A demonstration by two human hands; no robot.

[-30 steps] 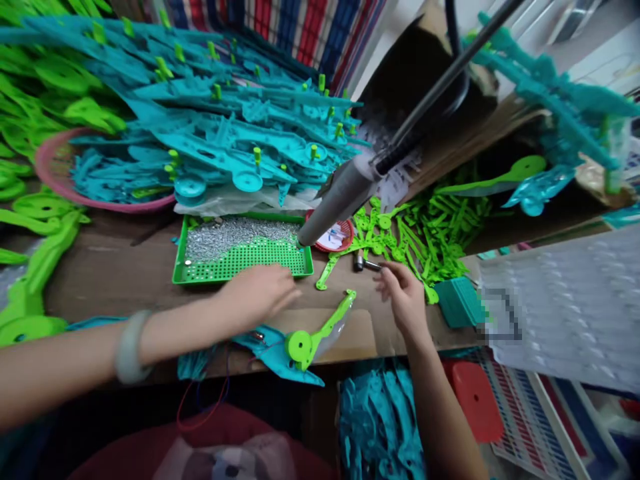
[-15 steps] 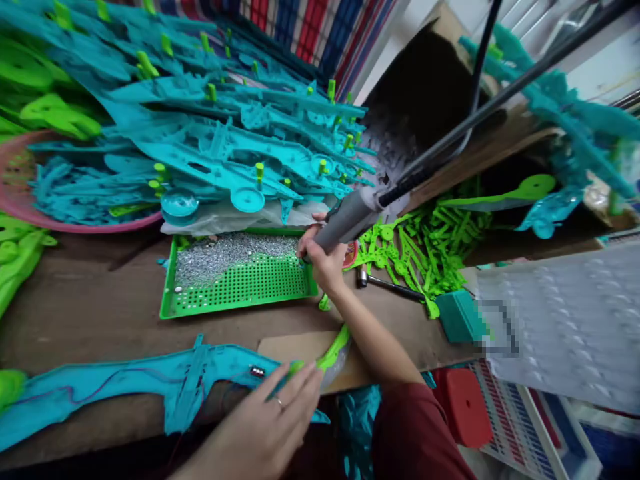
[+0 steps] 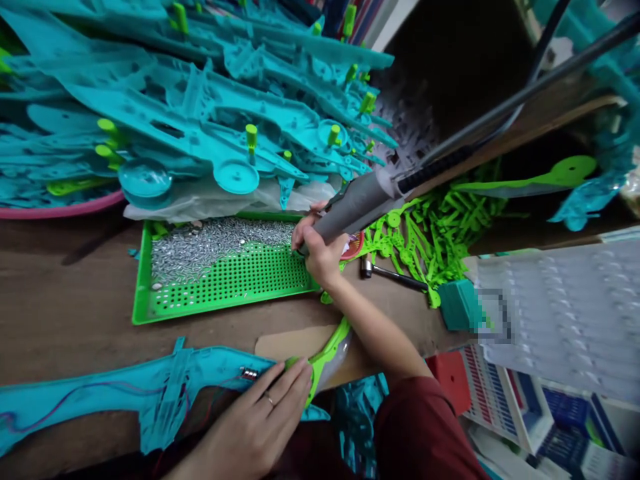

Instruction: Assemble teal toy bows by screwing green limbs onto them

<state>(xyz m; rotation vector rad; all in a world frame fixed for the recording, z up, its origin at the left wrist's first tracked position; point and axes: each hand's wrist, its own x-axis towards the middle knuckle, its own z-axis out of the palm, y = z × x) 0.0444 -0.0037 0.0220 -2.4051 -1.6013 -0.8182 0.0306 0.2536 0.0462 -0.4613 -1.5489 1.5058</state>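
Note:
My right hand (image 3: 320,250) is wrapped round the lower end of a grey hanging power screwdriver (image 3: 357,203), its tip at the right edge of a green perforated tray (image 3: 225,283) holding several small silver screws. My left hand (image 3: 260,417) lies flat, fingers stretched out, on a long teal plastic toy shell (image 3: 125,393) at the table's front edge. The fingertips rest where a green lever part (image 3: 327,350) joins the shell. A small metal piece and red wires show on the shell.
A big heap of teal shells with green pegs (image 3: 220,127) fills the back, partly in a pink basket (image 3: 60,207). Loose green parts (image 3: 430,240), a small hammer (image 3: 390,273) and a teal block (image 3: 457,303) lie right of the tray. Stacked white blister trays (image 3: 565,313) stand at the right.
My right hand left the table, rose and took hold of the hanging screwdriver. My left hand moved back from the tray onto the teal shell. The view shifted closer and leftward.

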